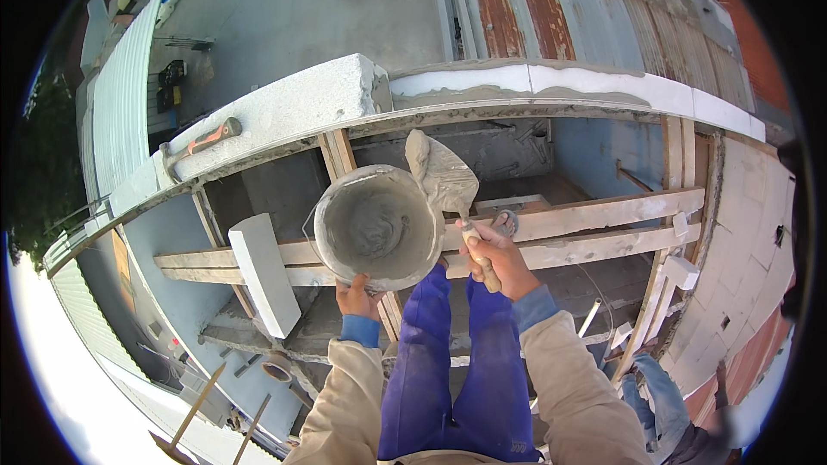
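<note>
A round grey bucket with wet mortar in its bottom is in front of me. My left hand is closed on its near rim. In my right hand is the wooden handle of a trowel, just right of the bucket. Mortar coats the trowel's blade, with a thick lump at its far left edge. Beyond the trowel runs a wall top of white blocks, partly smeared with mortar. A taller white block stands to the left on the same line.
A hammer lies on the left wall top. Wooden planks span a deep drop beneath me, with a loose white block across them. Rusty corrugated roofing lies beyond the wall. Another person is at the lower right.
</note>
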Action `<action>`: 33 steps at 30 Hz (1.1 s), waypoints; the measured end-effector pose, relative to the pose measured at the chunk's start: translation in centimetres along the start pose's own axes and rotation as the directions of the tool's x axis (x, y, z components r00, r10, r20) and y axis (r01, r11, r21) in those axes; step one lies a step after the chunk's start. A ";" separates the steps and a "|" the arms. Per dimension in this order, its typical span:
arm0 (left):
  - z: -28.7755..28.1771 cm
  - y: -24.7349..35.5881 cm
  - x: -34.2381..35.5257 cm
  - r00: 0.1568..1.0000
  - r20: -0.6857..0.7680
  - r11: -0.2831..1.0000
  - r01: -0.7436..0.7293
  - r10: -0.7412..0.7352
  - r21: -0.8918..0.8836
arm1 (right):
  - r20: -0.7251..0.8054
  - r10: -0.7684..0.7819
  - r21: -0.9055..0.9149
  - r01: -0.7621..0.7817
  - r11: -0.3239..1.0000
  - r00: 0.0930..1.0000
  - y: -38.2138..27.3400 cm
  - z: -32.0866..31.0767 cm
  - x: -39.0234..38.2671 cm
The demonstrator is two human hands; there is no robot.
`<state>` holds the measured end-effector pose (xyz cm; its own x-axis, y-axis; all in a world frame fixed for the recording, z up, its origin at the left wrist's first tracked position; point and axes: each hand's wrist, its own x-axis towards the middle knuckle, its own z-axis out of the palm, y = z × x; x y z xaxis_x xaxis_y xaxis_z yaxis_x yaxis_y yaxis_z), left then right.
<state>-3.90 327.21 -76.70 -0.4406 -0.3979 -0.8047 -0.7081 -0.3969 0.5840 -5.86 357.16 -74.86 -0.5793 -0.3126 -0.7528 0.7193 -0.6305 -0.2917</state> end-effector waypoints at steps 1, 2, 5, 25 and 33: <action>-0.8 -0.4 -0.2 0.998 -0.054 0.999 0.026 -0.028 -0.035 | -0.045 -0.064 -0.025 0.063 0.998 0.997 0.1 0.8 2.5; -1.6 -0.6 -0.3 0.998 -0.054 1.000 0.018 -0.018 -0.011 | -0.105 -0.123 -0.031 0.120 0.992 0.987 -0.1 1.6 5.3; -4.7 -1.2 -0.6 0.995 -0.094 0.996 0.042 -0.034 0.084 | -0.203 -0.212 -0.172 0.178 0.969 0.956 -0.5 4.1 12.0; -8.8 -3.4 -1.6 0.999 0.027 0.999 0.028 -0.029 0.045 | -0.291 -0.789 -0.614 0.527 0.588 0.541 7.4 17.3 16.5; -9.1 -2.4 -1.4 0.993 -0.006 0.991 0.118 -0.118 0.063 | -0.220 -0.773 -0.689 0.466 0.555 0.595 11.4 12.6 10.7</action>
<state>3.40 321.20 -76.00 -0.3507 -0.3527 -0.8675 -0.7887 -0.3883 0.4767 -8.63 337.68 -78.82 -0.8161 0.4582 -0.3522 0.3935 -0.0058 -0.9193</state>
